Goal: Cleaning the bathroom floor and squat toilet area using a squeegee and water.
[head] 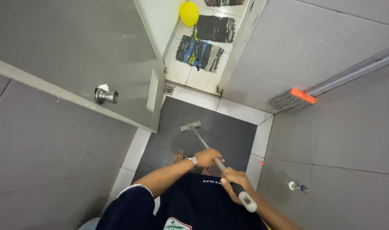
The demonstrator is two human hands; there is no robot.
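- While both hands clamp its handle, the floor brush has its head down on the dark wet floor, near the drain.
- Left hand, wristwatch on it, is wrapped shut around the metal shaft, lower down.
- Right hand is closed on the upper grip, just below the white end cap.
- Bare foot beside the shaft.
- Grey door open, round knob.
- Second broom leans on the right wall.
- Rugs and yellow balloon beyond the doorway.
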